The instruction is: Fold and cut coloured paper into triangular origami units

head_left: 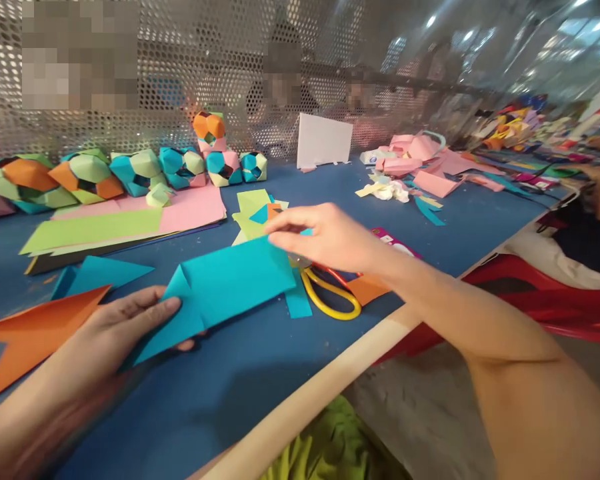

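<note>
Blue sheet [240, 277] ran lengthwise eight-to-two o'clock, left hand [125, 323] gripping at eight. Right hand [325, 233] was at two, grip unclear.

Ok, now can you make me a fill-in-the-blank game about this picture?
The left hand holds a sheet of paper coloured ____.
The big loop of the scissors is ____.
A ____ card stands upright near the metal mesh.

Missing words: blue; yellow; white.

A white card [325, 140] stands (perforated metal [170, 40] behind).
</note>
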A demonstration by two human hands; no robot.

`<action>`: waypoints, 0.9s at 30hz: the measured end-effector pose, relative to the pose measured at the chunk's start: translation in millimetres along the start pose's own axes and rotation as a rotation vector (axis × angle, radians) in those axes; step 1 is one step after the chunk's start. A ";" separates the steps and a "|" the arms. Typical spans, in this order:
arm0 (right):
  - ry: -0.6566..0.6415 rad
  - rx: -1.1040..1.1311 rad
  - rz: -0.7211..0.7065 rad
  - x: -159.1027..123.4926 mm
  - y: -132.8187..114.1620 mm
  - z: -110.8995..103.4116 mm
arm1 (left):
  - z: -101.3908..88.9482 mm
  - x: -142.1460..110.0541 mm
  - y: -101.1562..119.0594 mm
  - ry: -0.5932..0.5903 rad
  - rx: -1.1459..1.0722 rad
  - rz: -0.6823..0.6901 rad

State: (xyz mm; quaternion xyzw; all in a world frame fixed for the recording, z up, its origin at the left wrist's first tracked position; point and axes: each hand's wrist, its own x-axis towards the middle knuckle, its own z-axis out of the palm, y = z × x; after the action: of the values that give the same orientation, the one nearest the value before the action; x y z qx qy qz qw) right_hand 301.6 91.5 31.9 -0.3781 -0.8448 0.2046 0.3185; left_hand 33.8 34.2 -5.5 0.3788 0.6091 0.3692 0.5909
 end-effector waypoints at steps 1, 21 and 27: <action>0.014 -0.071 0.036 -8.0 4.0 -7.8 | 0.4 -0.4 2.4 0.055 -0.057 -0.043; -0.125 -0.252 0.519 -64.8 34.5 -11.5 | 14.4 1.8 -7.8 -0.045 -0.368 0.116; 0.049 0.474 0.612 -66.1 15.6 -21.4 | 10.7 -0.2 -4.1 -0.009 -0.533 0.137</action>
State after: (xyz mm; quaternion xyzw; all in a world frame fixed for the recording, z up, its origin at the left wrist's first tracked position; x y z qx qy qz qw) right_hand 358.2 52.7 12.7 -0.5333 -0.6144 0.4706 0.3415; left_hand 44.4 32.3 -9.5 0.2518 0.4607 0.5537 0.6463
